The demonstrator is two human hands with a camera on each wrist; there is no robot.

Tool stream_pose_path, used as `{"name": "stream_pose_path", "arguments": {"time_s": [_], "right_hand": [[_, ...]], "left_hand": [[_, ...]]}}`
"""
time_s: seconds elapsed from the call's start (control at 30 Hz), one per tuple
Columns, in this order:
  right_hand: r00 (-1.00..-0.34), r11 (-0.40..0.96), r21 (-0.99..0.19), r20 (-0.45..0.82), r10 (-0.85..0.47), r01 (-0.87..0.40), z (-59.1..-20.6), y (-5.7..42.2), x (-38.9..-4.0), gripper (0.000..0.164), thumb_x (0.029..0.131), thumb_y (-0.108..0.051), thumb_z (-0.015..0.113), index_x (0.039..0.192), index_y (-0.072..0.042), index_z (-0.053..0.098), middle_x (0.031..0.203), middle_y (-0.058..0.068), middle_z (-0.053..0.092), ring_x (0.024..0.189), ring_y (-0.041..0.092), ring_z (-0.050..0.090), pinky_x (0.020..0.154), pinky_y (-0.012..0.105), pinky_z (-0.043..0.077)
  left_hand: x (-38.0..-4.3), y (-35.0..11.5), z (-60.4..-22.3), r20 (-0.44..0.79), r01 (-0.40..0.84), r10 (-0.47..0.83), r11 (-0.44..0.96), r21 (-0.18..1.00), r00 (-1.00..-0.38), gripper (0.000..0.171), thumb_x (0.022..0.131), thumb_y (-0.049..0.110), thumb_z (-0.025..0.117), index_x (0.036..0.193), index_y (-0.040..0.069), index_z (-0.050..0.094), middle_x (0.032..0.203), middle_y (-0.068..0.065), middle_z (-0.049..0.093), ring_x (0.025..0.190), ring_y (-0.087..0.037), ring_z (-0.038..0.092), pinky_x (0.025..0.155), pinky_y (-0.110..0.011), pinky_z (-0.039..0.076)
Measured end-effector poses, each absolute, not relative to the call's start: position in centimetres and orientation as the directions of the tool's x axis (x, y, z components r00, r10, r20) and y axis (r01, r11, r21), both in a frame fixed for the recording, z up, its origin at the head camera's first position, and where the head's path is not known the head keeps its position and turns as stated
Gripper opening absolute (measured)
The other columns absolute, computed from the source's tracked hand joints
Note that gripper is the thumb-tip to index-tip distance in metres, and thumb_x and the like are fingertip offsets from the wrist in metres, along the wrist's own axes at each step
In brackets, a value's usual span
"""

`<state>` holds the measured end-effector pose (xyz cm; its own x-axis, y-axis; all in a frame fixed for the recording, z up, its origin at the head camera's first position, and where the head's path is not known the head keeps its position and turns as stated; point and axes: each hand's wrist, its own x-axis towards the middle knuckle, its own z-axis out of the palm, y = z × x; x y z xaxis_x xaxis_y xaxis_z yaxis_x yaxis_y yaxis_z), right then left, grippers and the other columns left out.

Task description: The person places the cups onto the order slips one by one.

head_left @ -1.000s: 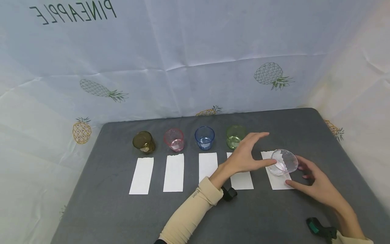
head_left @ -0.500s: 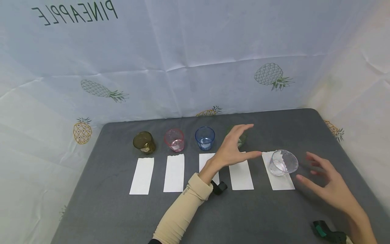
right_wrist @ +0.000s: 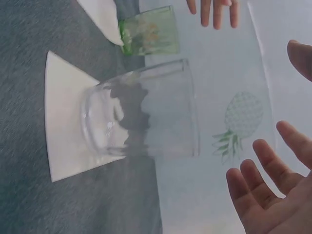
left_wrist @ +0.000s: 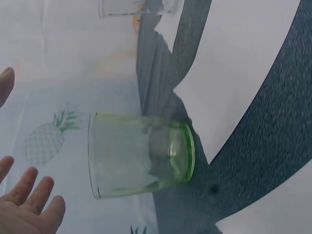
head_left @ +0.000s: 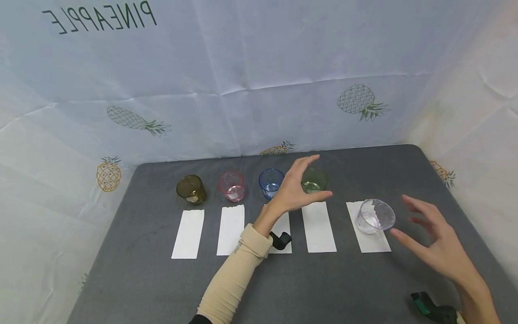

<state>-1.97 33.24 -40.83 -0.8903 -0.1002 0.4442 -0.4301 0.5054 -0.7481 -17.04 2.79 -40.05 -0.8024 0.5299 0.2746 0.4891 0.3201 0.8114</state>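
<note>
Both hands are empty, as I read my views. The right hand (head_left: pixel 439 240) is spread wide, thumb apart from the fingers, just right of the clear, round, glass-like cup (head_left: pixel 375 217) and not touching it. The left hand (head_left: pixel 293 186) is also wide, up and to the left of the clear cup; my left wrist view shows a gap between it and the green cup.

Nearest me, left of the clear cup, the beige sleeve (head_left: pixel 230 279) lies over the grey cloth-covered worktop (head_left: pixel 141 270). The clear cup stands upright on a white rectangular paper strip (head_left: pixel 374 243). Four more white paper strips (head_left: pixel 319 227) run in a row to its left, none with a cup on it.

Farther back than the clear cup, and going left from it, stand the transparent green cup (head_left: pixel 315 177), the transparent blue cup (head_left: pixel 270 178), the transparent pink cup (head_left: pixel 231 186) and the transparent amber-brown cup (head_left: pixel 191 189), each behind a strip.

If each cup is meant for a strip, I'd count one done and four left, with green probably the one in hand.

As for obstructions, my left hand hides part of the blue cup, and the wrist and sleeve cover part of the strip before it. Behind everything, beyond the clear cup, hangs a pale pineapple-printed cloth (head_left: pixel 251 54) with mirrored lettering (head_left: pixel 99 17) at upper left.
</note>
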Motion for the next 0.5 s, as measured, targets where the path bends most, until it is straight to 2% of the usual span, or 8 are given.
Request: {"name": "stream_pose_path", "arguments": {"time_s": [0.3,0.5], "right_hand": [[-0.882,0.51,-0.729,0.449,-0.146,-0.456,-39.8,31.4,-2.5,0.093,0.062,0.024,0.08,0.147,0.005,0.048,0.148,-0.006,0.05,0.136,0.002,0.045,0.102,0.007,0.039],[-0.9,0.526,-0.738,0.408,-0.151,-0.423,-40.0,29.5,-3.0,0.089,0.067,0.017,0.082,0.148,-0.002,0.051,0.145,-0.011,0.049,0.131,-0.003,0.044,0.102,0.006,0.037]], "left_hand": [[-18.3,1.8,-40.1,0.243,0.482,0.535,0.368,0.795,-0.809,0.095,0.081,0.032,0.086,0.159,0.017,0.033,0.161,-0.007,0.038,0.15,-0.023,0.038,0.122,-0.049,0.037],[-18.8,1.6,-40.7,0.215,0.484,0.56,0.391,0.783,-0.8,0.098,0.083,0.031,0.085,0.161,0.013,0.029,0.164,-0.011,0.033,0.153,-0.027,0.035,0.122,-0.051,0.037]]}}
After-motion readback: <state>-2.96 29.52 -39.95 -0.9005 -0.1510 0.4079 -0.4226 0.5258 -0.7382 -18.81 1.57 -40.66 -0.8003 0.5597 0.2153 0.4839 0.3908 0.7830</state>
